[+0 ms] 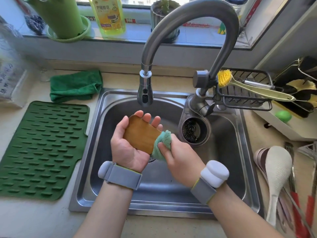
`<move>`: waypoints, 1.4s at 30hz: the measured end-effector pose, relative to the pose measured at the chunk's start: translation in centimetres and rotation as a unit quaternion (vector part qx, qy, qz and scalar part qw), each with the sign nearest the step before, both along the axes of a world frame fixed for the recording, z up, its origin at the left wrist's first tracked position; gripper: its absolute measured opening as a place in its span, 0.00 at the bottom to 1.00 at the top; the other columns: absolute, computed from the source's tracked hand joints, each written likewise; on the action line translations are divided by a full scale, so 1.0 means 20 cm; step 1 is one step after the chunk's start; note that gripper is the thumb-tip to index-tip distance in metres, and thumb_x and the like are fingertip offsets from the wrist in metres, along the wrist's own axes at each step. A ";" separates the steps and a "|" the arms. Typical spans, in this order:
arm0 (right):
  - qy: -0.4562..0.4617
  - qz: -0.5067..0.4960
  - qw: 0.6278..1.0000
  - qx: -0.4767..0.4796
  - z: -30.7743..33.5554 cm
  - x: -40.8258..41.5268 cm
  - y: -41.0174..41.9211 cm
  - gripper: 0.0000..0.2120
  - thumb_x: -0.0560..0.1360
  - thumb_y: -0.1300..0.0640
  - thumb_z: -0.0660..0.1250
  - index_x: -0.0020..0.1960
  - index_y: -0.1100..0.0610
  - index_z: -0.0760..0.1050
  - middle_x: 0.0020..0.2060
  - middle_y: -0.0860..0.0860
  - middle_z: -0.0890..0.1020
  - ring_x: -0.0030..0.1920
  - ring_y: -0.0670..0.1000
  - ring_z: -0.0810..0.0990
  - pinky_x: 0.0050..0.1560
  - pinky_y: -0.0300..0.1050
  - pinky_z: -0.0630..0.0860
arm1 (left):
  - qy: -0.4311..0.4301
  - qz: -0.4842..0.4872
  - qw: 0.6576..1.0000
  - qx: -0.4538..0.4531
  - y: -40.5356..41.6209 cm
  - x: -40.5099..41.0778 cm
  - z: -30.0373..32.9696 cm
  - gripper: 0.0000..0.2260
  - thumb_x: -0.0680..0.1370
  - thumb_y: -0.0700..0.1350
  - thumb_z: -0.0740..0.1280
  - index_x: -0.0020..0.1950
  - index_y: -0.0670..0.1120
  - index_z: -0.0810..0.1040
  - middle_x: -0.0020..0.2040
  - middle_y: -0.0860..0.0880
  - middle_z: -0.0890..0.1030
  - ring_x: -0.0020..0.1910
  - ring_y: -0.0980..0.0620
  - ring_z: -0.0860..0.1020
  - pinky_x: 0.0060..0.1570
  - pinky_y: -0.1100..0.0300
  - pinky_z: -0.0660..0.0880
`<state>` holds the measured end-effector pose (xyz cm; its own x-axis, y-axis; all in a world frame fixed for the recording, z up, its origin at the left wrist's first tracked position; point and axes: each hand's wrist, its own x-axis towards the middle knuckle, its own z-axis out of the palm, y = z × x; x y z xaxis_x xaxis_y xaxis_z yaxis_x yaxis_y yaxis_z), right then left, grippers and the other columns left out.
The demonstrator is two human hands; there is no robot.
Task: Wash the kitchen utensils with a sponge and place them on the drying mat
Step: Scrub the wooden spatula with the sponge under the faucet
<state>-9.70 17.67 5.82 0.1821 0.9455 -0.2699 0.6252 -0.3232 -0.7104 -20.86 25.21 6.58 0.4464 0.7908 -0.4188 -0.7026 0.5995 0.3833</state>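
Over the steel sink [228,169], my left hand [127,148] holds a small brown wooden plate [140,134] in its palm, with the thumb curled over the near edge and the fingers behind it. My right hand [180,160] grips a teal sponge cloth [163,143] and presses it against the plate's right edge. The green ribbed drying mat [42,150] lies on the counter left of the sink with nothing on it. A white rice paddle [277,174] and red-handled tongs [298,215] lie on the counter at the right.
The grey faucet head [145,90] hangs just above and behind the hands; no water shows. A folded green towel [75,85] sits behind the mat. A wire caddy [245,93] with a yellow brush [226,79] stands at the right. A strainer cup [193,131] sits in the sink.
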 end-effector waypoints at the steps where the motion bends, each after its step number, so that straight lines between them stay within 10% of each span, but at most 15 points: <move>1: 0.003 0.006 1.000 0.003 -0.01 0.01 0.00 0.14 0.78 0.44 0.56 0.52 0.54 0.69 0.46 0.55 0.81 0.48 0.61 0.78 0.48 0.55 0.74 | 0.015 -0.001 1.000 -0.010 0.00 0.00 -0.01 0.15 0.79 0.54 0.59 0.49 0.44 0.79 0.47 0.45 0.82 0.51 0.41 0.81 0.62 0.43 0.72; 8: -0.249 0.009 0.953 0.175 -0.07 0.00 -0.08 0.07 0.70 0.59 0.63 0.48 0.56 0.76 0.35 0.51 0.79 0.36 0.57 0.76 0.36 0.49 0.75 | 0.190 0.010 0.969 -0.155 0.01 0.00 0.00 0.13 0.77 0.58 0.63 0.50 0.48 0.73 0.46 0.44 0.78 0.47 0.40 0.79 0.55 0.41 0.74; 17: -0.085 -0.029 0.972 0.219 -0.03 -0.16 -0.04 0.15 0.76 0.50 0.61 0.60 0.50 0.78 0.57 0.45 0.79 0.54 0.52 0.74 0.53 0.52 0.68 | 0.089 0.042 0.992 -0.077 0.04 -0.05 0.03 0.09 0.77 0.46 0.55 0.42 0.46 0.73 0.50 0.41 0.81 0.50 0.37 0.80 0.61 0.43 0.71; 24: 0.104 -0.053 0.979 0.168 -0.01 -0.19 0.12 0.19 0.74 0.40 0.58 0.58 0.47 0.77 0.46 0.52 0.75 0.50 0.55 0.74 0.54 0.58 0.71 | 0.045 0.011 0.997 -0.061 0.01 -0.05 0.03 0.13 0.78 0.46 0.54 0.56 0.47 0.75 0.58 0.39 0.80 0.56 0.37 0.77 0.66 0.41 0.69; 42: -0.145 -0.032 0.968 0.201 0.05 -0.29 0.16 0.12 0.71 0.47 0.56 0.50 0.50 0.73 0.45 0.49 0.75 0.45 0.56 0.69 0.43 0.51 0.61 | 0.004 -0.062 0.995 -0.075 -0.04 -0.06 0.00 0.23 0.79 0.62 0.54 0.57 0.46 0.76 0.60 0.41 0.78 0.62 0.42 0.75 0.65 0.44 0.70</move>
